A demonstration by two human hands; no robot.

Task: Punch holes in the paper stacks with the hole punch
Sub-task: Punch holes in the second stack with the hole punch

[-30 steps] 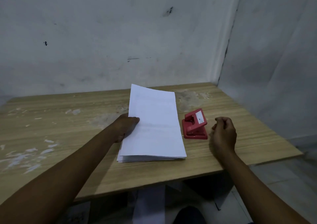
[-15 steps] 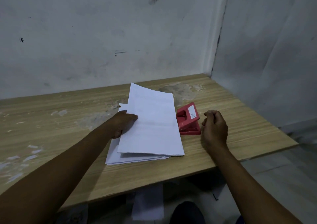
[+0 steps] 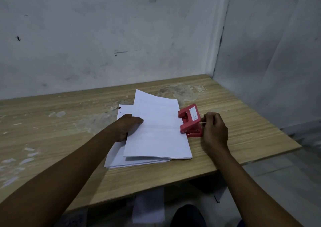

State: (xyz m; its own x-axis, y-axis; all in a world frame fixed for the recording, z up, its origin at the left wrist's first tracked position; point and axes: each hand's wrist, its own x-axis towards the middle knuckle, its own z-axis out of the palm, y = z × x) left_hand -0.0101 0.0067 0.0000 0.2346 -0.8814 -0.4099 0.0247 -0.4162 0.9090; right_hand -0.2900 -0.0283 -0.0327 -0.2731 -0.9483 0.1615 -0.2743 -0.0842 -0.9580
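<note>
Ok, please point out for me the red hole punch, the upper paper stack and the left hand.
red hole punch [image 3: 190, 120], head view, on its red top lever.
upper paper stack [image 3: 159, 131], head view, on the middle of its top sheet.
left hand [image 3: 127, 126], head view, on the back of the hand.

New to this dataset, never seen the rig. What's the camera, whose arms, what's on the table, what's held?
No machine here: a person's two bare arms, filmed by one wide-angle camera worn on their head, looking forward and down. On the wooden table lie a lower paper stack and an upper paper stack shifted right over it, with a red hole punch at its right edge. The left hand grips the upper stack's left edge. The right hand, fingers curled, holds the punch's right side.
</note>
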